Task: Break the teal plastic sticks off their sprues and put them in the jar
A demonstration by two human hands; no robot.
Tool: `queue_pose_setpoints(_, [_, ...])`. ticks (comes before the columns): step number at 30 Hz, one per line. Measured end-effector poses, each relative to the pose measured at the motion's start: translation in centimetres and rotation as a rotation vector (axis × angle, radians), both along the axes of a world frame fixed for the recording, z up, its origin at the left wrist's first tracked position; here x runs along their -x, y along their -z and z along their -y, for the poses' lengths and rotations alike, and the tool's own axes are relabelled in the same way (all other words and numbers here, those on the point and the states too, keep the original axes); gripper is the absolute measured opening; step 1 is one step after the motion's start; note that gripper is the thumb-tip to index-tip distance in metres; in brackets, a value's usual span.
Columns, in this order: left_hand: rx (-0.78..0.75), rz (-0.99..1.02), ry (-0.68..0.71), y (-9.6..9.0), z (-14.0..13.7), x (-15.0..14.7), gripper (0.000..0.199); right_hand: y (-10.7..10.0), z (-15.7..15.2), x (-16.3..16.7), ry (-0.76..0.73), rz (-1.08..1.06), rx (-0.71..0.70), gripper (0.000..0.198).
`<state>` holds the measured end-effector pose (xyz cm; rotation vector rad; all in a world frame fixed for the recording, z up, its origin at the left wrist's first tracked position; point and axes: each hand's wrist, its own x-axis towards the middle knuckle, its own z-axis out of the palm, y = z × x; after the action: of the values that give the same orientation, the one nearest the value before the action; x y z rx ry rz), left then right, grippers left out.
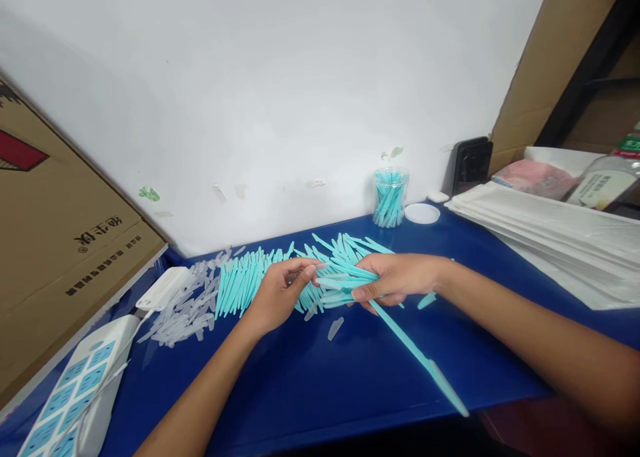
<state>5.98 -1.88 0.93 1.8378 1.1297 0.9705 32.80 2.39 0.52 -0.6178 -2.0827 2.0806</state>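
Observation:
My right hand (pixel 387 277) is closed around a bunch of turquoise eyebrow razors (pixel 340 282). One long razor (pixel 410 343) sticks out of it, slanting down to the right with a clear cap on its end. My left hand (pixel 283 290) pinches a small translucent cap (pixel 321 266) at the tips of the bunch; whether the cap sits on a blade, I cannot tell. Behind both hands lies a row of turquoise razors (pixel 240 283), partly hidden by them. Loose translucent caps (pixel 185 307) are heaped to the left, and a single cap (pixel 335 328) lies in front.
A clear round tub (pixel 391 197) packed with razors stands by the wall, its white lid (pixel 423 213) beside it. At left are a power strip (pixel 75 390), a white block (pixel 163 288) and a cardboard box (pixel 65 243). White sheets (pixel 555 230) are stacked at right on the blue table (pixel 310 397).

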Motion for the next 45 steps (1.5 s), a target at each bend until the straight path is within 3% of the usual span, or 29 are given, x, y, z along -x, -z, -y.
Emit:
queue_pose_setpoints(6, [-0.007, -0.05, -0.049, 0.1, 0.1, 0.1, 0.024, 0.1, 0.0, -0.1, -0.021, 0.025, -0.02, 0.039])
queue_pose_setpoints(14, [0.122, 0.13, -0.071, -0.1, -0.1, 0.4, 0.03, 0.0, 0.0, -0.1, -0.017, 0.032, -0.044, 0.04])
queue_pose_setpoints(27, [0.135, 0.124, -0.144, -0.1, -0.5, 1.0, 0.035, 0.1, -0.1, -0.1, -0.007, 0.021, -0.043, 0.04])
queue_pose_setpoints(36, [0.161, 0.128, -0.123, 0.0, -0.5, 0.9, 0.035, 0.2, -0.1, -0.1, -0.008, 0.033, -0.028, 0.041])
queue_pose_setpoints(45, [-0.018, 0.03, -0.141, 0.6, -0.4, 0.7, 0.031, 0.2, -0.1, -0.1, -0.024, 0.051, 0.003, 0.04])
